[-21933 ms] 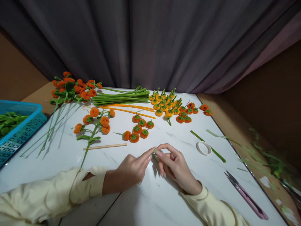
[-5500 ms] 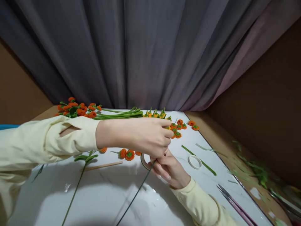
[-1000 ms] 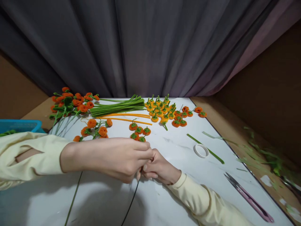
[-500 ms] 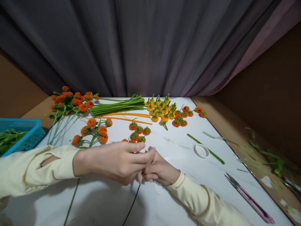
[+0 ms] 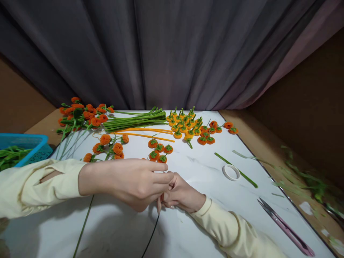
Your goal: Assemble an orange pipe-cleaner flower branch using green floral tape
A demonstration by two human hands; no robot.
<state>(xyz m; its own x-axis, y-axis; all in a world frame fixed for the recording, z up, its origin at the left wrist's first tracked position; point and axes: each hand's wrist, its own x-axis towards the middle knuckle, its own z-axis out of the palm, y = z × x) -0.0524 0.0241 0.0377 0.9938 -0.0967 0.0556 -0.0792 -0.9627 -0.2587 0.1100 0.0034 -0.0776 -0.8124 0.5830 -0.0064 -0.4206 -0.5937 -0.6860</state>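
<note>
In the middle of the table my left hand (image 5: 134, 181) and my right hand (image 5: 181, 191) meet with their fingers pinched together. A thin dark wire (image 5: 151, 236) comes out below the fingers, and my right hand appears closed around its upper end. What my left fingertips pinch is hidden behind the fingers. Just beyond the hands lie several small orange chenille flowers (image 5: 154, 155) with green undersides. A branch of orange pompom flowers (image 5: 117, 148) lies partly under my left wrist. Its long green stem (image 5: 84, 226) shows below the left sleeve.
Bundled green chenille stems (image 5: 135, 123), orange stems (image 5: 145, 135) and yellow flowers (image 5: 185, 125) lie at the back. Finished orange flower stalks (image 5: 88, 116) lie back left. A blue basket (image 5: 40, 145) holds green pieces. On the right are a white tape roll (image 5: 231, 172) and pink-handled scissors (image 5: 288, 229).
My left hand has shifted slightly left and up, with its wrist covering more of the orange branch. My right hand stays nearly in place, and the wire still hangs below the fingers.
</note>
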